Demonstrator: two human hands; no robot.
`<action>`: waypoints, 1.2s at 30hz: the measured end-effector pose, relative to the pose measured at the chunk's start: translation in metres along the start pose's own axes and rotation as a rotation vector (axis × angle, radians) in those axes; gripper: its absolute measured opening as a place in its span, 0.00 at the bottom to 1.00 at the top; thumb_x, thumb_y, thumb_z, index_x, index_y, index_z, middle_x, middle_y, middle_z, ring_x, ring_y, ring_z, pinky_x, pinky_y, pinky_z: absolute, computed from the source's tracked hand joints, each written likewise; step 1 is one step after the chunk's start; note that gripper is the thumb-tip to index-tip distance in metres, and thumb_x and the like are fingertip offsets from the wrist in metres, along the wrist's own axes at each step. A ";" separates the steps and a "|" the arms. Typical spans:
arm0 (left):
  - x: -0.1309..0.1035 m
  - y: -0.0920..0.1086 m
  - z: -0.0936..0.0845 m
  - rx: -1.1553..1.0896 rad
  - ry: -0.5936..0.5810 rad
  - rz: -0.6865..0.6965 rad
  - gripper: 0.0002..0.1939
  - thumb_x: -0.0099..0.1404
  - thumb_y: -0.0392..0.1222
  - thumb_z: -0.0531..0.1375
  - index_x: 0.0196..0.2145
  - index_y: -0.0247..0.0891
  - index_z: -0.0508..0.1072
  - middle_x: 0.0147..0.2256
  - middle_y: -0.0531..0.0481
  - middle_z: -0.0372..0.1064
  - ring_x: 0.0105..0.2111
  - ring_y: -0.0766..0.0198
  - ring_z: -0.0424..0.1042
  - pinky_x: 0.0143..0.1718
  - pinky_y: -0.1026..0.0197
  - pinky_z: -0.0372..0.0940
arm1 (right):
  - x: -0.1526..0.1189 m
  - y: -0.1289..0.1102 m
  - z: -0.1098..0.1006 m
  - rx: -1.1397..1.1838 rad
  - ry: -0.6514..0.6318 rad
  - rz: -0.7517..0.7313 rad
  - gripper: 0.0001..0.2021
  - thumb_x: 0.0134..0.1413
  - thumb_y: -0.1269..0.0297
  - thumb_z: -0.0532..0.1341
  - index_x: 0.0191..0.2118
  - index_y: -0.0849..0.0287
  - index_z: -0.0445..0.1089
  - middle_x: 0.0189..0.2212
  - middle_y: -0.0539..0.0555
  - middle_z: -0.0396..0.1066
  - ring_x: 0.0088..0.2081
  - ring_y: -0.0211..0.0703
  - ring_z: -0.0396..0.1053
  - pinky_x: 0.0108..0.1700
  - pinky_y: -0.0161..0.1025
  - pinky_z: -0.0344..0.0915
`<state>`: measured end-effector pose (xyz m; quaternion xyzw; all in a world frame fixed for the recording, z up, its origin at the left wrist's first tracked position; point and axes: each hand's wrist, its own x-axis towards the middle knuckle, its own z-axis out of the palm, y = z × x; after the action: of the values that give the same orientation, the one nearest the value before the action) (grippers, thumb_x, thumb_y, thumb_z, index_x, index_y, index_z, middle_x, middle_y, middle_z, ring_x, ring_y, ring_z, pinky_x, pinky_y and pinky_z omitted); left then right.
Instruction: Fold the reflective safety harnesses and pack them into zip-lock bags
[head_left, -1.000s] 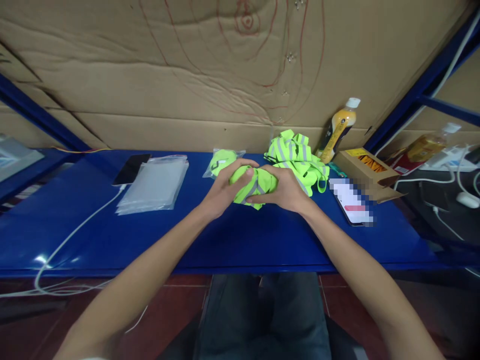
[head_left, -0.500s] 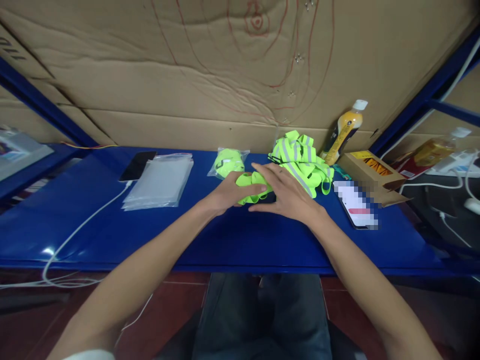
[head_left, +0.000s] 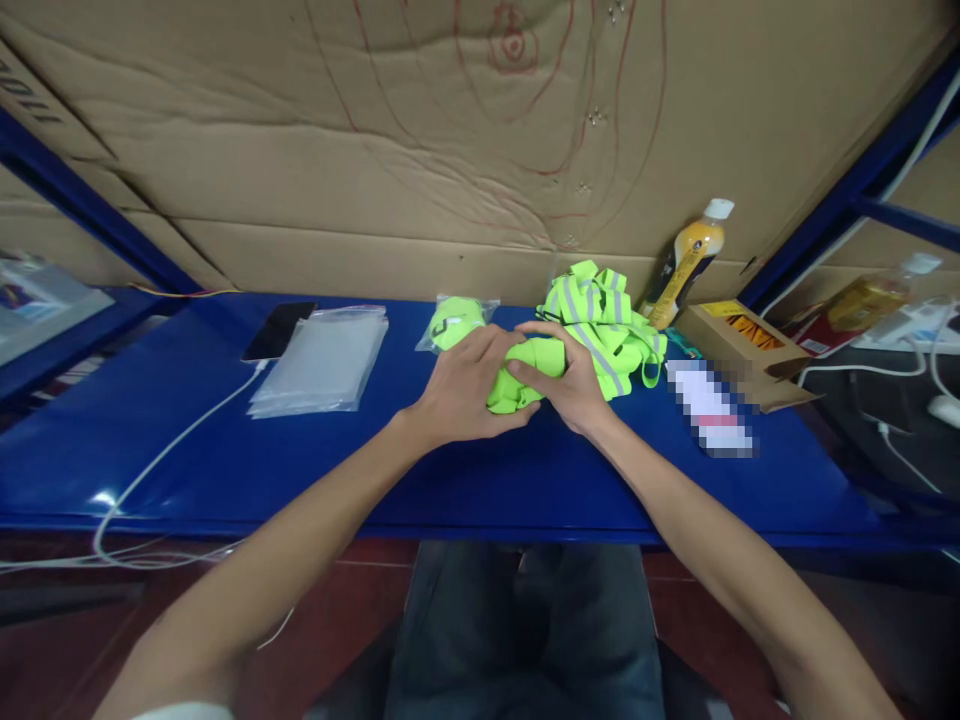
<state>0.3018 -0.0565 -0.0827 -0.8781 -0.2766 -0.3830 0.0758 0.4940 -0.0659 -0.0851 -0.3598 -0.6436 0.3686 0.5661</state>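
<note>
Between my two hands is a bundle of rolled neon-yellow strap [head_left: 536, 360], held just above the blue table. My left hand [head_left: 469, 385] wraps round its left side. The fingers of my right hand [head_left: 570, 378] close round the right side, thumb across the front. Behind my left hand lies a clear bag [head_left: 456, 322] with a similar neon-yellow bundle inside. Just beyond my right hand is a loose heap of neon-yellow straps with grey reflective stripes [head_left: 600, 315]. Parts of the held bundle are hidden by my fingers.
On the left, a stack of clear plastic bags [head_left: 322, 365] overlaps a dark phone [head_left: 277, 333] with a white cable. To the right are a pixelated phone [head_left: 709, 410], an open cardboard box [head_left: 739, 340] and a yellow drink bottle [head_left: 686, 265]. A cardboard wall [head_left: 337, 200] stands behind.
My right hand has gone from spread fingers to closing round the bundle's right side. My left hand has turned over it, and the bundle has shifted slightly right, showing a smoother face.
</note>
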 end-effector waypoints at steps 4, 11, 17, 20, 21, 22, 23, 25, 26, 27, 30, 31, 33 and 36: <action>-0.002 0.007 0.009 0.020 -0.038 -0.154 0.48 0.58 0.61 0.72 0.68 0.40 0.60 0.61 0.32 0.66 0.53 0.40 0.76 0.41 0.46 0.77 | 0.000 0.002 -0.001 0.009 -0.008 -0.007 0.35 0.36 0.43 0.84 0.49 0.51 0.75 0.51 0.53 0.80 0.56 0.55 0.76 0.64 0.54 0.71; -0.001 0.012 0.003 0.095 -0.034 -0.087 0.66 0.57 0.59 0.73 0.80 0.41 0.41 0.63 0.30 0.64 0.60 0.36 0.72 0.51 0.43 0.77 | -0.005 0.006 0.001 0.205 -0.132 0.233 0.43 0.31 0.55 0.86 0.58 0.45 0.75 0.57 0.51 0.78 0.60 0.55 0.73 0.66 0.57 0.70; 0.000 0.012 -0.002 0.077 -0.078 -0.123 0.69 0.56 0.68 0.74 0.80 0.40 0.43 0.63 0.30 0.65 0.55 0.37 0.75 0.47 0.46 0.76 | -0.011 0.007 0.012 0.420 -0.078 0.389 0.30 0.32 0.61 0.85 0.45 0.48 0.78 0.39 0.47 0.76 0.41 0.43 0.73 0.46 0.44 0.76; 0.002 0.006 -0.002 0.011 -0.145 -0.164 0.63 0.58 0.68 0.72 0.79 0.42 0.49 0.59 0.34 0.67 0.51 0.42 0.76 0.44 0.47 0.75 | -0.010 0.007 0.017 0.392 0.029 0.376 0.26 0.33 0.60 0.85 0.41 0.50 0.78 0.37 0.46 0.75 0.40 0.41 0.72 0.44 0.42 0.74; 0.003 0.004 -0.001 -0.024 -0.160 -0.181 0.60 0.59 0.67 0.71 0.78 0.42 0.51 0.59 0.35 0.67 0.51 0.42 0.76 0.44 0.47 0.75 | -0.010 0.007 0.018 0.388 0.041 0.374 0.26 0.34 0.59 0.84 0.41 0.51 0.78 0.37 0.47 0.75 0.40 0.41 0.72 0.43 0.41 0.74; 0.003 0.002 -0.001 -0.059 -0.169 -0.195 0.57 0.61 0.66 0.70 0.77 0.43 0.52 0.58 0.35 0.67 0.53 0.42 0.75 0.45 0.47 0.75 | -0.009 0.006 0.017 0.390 0.036 0.382 0.25 0.35 0.58 0.84 0.42 0.51 0.78 0.37 0.47 0.74 0.39 0.41 0.72 0.43 0.40 0.74; 0.003 0.000 -0.002 -0.089 -0.175 -0.202 0.55 0.63 0.64 0.69 0.77 0.43 0.52 0.58 0.36 0.67 0.54 0.42 0.74 0.46 0.46 0.75 | -0.009 0.005 0.016 0.398 0.013 0.400 0.26 0.35 0.57 0.84 0.42 0.51 0.77 0.37 0.47 0.74 0.39 0.40 0.72 0.41 0.40 0.74; 0.003 -0.004 -0.003 -0.121 -0.174 -0.202 0.54 0.65 0.61 0.68 0.78 0.44 0.49 0.58 0.37 0.67 0.54 0.43 0.73 0.46 0.46 0.75 | -0.008 0.003 0.011 0.414 -0.058 0.437 0.29 0.33 0.57 0.85 0.45 0.50 0.77 0.38 0.46 0.74 0.38 0.41 0.72 0.38 0.40 0.73; 0.003 -0.004 -0.003 -0.122 -0.169 -0.194 0.55 0.64 0.61 0.68 0.79 0.45 0.47 0.58 0.37 0.66 0.53 0.43 0.73 0.44 0.47 0.75 | -0.007 0.003 0.008 0.415 -0.093 0.437 0.32 0.31 0.59 0.85 0.46 0.49 0.77 0.38 0.46 0.74 0.38 0.41 0.72 0.38 0.39 0.73; 0.002 -0.005 -0.003 -0.115 -0.163 -0.184 0.56 0.64 0.60 0.68 0.79 0.46 0.46 0.58 0.37 0.65 0.52 0.43 0.73 0.42 0.48 0.75 | -0.007 0.003 0.006 0.413 -0.120 0.422 0.34 0.28 0.62 0.86 0.47 0.48 0.77 0.39 0.46 0.75 0.39 0.41 0.71 0.38 0.39 0.73; 0.002 -0.003 -0.001 -0.083 -0.154 -0.162 0.59 0.63 0.59 0.70 0.80 0.49 0.42 0.59 0.37 0.63 0.50 0.44 0.74 0.39 0.50 0.74 | -0.007 0.006 0.003 0.426 -0.134 0.371 0.35 0.27 0.67 0.86 0.48 0.46 0.80 0.40 0.46 0.76 0.42 0.42 0.72 0.45 0.41 0.75; 0.002 -0.002 -0.001 -0.077 -0.153 -0.155 0.61 0.62 0.61 0.71 0.81 0.50 0.41 0.60 0.36 0.62 0.50 0.45 0.74 0.39 0.50 0.74 | -0.008 0.008 0.004 0.437 -0.124 0.371 0.34 0.28 0.66 0.85 0.48 0.46 0.80 0.40 0.47 0.76 0.42 0.43 0.73 0.46 0.42 0.75; 0.001 -0.001 0.000 -0.061 -0.149 -0.141 0.64 0.62 0.64 0.72 0.81 0.50 0.38 0.60 0.36 0.63 0.49 0.45 0.74 0.39 0.50 0.75 | -0.009 0.010 0.007 0.447 -0.089 0.367 0.32 0.30 0.65 0.85 0.47 0.46 0.81 0.40 0.47 0.77 0.43 0.44 0.73 0.46 0.44 0.75; 0.000 -0.001 0.000 -0.002 -0.153 -0.140 0.64 0.62 0.66 0.72 0.81 0.47 0.39 0.60 0.34 0.64 0.47 0.46 0.76 0.37 0.51 0.74 | -0.011 0.010 0.015 0.429 -0.007 0.340 0.27 0.32 0.64 0.84 0.43 0.48 0.81 0.40 0.47 0.77 0.42 0.43 0.73 0.45 0.44 0.75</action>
<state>0.3015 -0.0558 -0.0832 -0.8833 -0.3421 -0.3193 0.0267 0.4808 -0.0720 -0.1006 -0.3333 -0.4831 0.5876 0.5570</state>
